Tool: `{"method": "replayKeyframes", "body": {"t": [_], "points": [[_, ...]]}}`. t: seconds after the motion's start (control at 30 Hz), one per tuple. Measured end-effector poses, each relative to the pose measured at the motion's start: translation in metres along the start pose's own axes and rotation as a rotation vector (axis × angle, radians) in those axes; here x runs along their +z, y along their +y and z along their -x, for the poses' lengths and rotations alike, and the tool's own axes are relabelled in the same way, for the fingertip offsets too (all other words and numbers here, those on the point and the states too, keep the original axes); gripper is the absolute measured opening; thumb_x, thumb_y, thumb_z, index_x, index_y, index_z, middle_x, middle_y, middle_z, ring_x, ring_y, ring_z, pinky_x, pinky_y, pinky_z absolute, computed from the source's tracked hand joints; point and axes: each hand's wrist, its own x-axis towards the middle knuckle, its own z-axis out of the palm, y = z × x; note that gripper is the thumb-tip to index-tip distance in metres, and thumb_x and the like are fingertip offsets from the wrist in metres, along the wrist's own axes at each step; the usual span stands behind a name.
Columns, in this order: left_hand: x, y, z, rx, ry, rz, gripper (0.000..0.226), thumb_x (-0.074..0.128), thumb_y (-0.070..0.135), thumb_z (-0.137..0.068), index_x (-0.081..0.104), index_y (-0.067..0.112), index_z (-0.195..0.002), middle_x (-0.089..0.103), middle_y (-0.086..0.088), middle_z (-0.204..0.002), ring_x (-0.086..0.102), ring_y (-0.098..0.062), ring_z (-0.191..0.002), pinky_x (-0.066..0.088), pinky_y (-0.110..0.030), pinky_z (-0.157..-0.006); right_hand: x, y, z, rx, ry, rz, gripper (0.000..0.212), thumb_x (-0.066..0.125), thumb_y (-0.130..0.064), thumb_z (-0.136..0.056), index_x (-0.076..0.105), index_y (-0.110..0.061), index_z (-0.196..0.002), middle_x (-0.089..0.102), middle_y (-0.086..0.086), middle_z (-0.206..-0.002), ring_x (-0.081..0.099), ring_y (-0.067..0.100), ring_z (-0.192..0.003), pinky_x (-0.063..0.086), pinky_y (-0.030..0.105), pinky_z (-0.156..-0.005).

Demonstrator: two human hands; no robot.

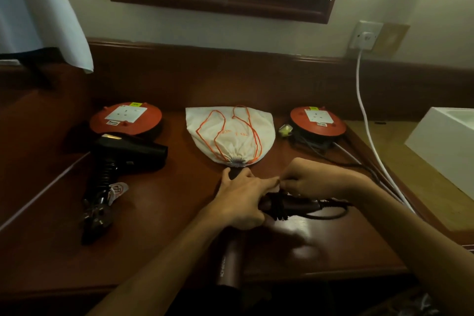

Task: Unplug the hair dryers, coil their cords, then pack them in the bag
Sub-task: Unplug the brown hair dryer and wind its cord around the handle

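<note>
A dark pink hair dryer lies on the wooden desk in front of me, its handle pointing right with the dark cord wound around it. My left hand grips the dryer where barrel and handle meet. My right hand pinches the cord above the handle. A loop of loose cord trails to the right. A black hair dryer with its cord coiled on the handle lies at the left. The white drawstring bag with orange strings lies at the middle back.
Two red cable reels with sockets stand at the back, one on the left and one on the right. A white cable runs from the wall socket down the right side. A white box sits at the right.
</note>
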Motion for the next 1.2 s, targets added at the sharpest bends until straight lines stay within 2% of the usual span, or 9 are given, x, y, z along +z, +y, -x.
{"method": "replayKeyframes", "body": {"t": [0.2, 0.43, 0.53, 0.67, 0.77, 0.87, 1.03, 1.13, 1.2], "points": [[-0.001, -0.004, 0.001, -0.062, 0.044, 0.105, 0.075, 0.074, 0.043, -0.087, 0.036, 0.054, -0.150, 0.056, 0.008, -0.142, 0.028, -0.020, -0.143, 0.005, -0.065, -0.120, 0.002, -0.023, 0.027, 0.070, 0.117, -0.062, 0.017, 0.057, -0.012, -0.097, 0.071, -0.009, -0.088, 0.069, 0.009, -0.076, 0.063, 0.023, -0.059, 0.051, 0.030, -0.053], [0.002, -0.013, 0.003, -0.082, 0.191, 0.215, 0.058, 0.075, 0.048, -0.085, 0.046, 0.060, -0.134, 0.054, 0.021, -0.109, 0.040, -0.018, -0.131, 0.018, -0.066, -0.114, 0.039, -0.043, 0.057, 0.112, 0.392, -0.123, 0.004, 0.053, -0.021, -0.100, 0.057, -0.022, -0.102, 0.063, 0.002, -0.092, 0.062, 0.024, -0.077, 0.058, 0.045, -0.068], [0.000, -0.019, -0.002, -0.106, 0.184, 0.279, 0.058, 0.077, 0.049, -0.082, 0.049, 0.061, -0.132, 0.057, 0.017, -0.106, 0.046, -0.020, -0.130, 0.024, -0.069, -0.111, 0.064, -0.042, 0.073, 0.051, 0.356, -0.135, 0.033, 0.052, -0.018, -0.101, 0.051, -0.033, -0.130, 0.063, 0.000, -0.094, 0.061, 0.018, -0.079, 0.056, 0.041, -0.072], [0.000, -0.019, -0.003, -0.092, 0.168, 0.253, 0.060, 0.078, 0.047, -0.082, 0.050, 0.059, -0.134, 0.056, 0.016, -0.104, 0.045, -0.021, -0.131, 0.020, -0.068, -0.113, 0.082, -0.021, 0.090, -0.025, 0.205, -0.122, 0.065, 0.044, -0.022, -0.106, 0.013, -0.052, -0.154, 0.056, 0.000, -0.073, 0.048, 0.017, -0.059, 0.039, 0.033, -0.055], [-0.003, -0.023, -0.004, -0.087, 0.151, 0.290, 0.060, 0.079, 0.047, -0.081, 0.051, 0.059, -0.133, 0.063, 0.015, -0.101, 0.051, -0.018, -0.121, 0.024, -0.063, -0.112, 0.084, -0.005, 0.093, -0.059, 0.178, -0.111, 0.061, 0.043, -0.026, -0.107, 0.015, -0.056, -0.153, 0.056, -0.005, -0.068, 0.046, 0.009, -0.056, 0.035, 0.030, -0.056], [-0.004, -0.026, -0.003, -0.064, 0.112, 0.283, 0.058, 0.080, 0.047, -0.080, 0.053, 0.062, -0.129, 0.063, 0.012, -0.103, 0.051, -0.013, -0.114, 0.021, -0.062, -0.114, 0.084, 0.014, 0.084, -0.068, 0.228, -0.171, 0.052, 0.050, -0.016, -0.105, 0.041, -0.050, -0.144, 0.060, -0.049, -0.084, 0.061, -0.015, -0.084, 0.042, 0.007, -0.073], [-0.003, -0.026, 0.004, -0.002, 0.068, 0.254, 0.061, 0.079, 0.045, -0.083, 0.052, 0.060, -0.135, 0.060, 0.010, -0.110, 0.041, -0.011, -0.120, 0.013, -0.055, -0.118, 0.083, 0.043, 0.057, 0.017, 0.182, -0.225, 0.032, 0.058, -0.018, -0.102, 0.073, -0.042, -0.118, 0.064, -0.016, -0.066, 0.053, 0.003, -0.061, 0.046, 0.022, -0.066], [-0.003, -0.030, 0.008, 0.035, 0.094, 0.315, 0.062, 0.081, 0.045, -0.077, 0.054, 0.061, -0.130, 0.066, 0.015, -0.101, 0.053, -0.003, -0.109, 0.021, -0.058, -0.115, 0.083, 0.037, 0.040, 0.013, 0.196, -0.302, 0.029, 0.061, -0.022, -0.100, 0.071, -0.049, -0.098, 0.072, 0.004, -0.084, 0.063, 0.010, -0.070, 0.054, 0.034, -0.074], [-0.003, -0.036, 0.010, 0.075, 0.098, 0.374, 0.062, 0.079, 0.049, -0.072, 0.056, 0.061, -0.128, 0.068, 0.020, -0.093, 0.059, -0.001, -0.106, 0.029, -0.060, -0.112, 0.080, 0.034, 0.033, -0.030, 0.205, -0.357, 0.024, 0.063, -0.022, -0.099, 0.070, -0.044, -0.094, 0.071, 0.003, -0.083, 0.062, 0.006, -0.068, 0.053, 0.035, -0.071]]}}
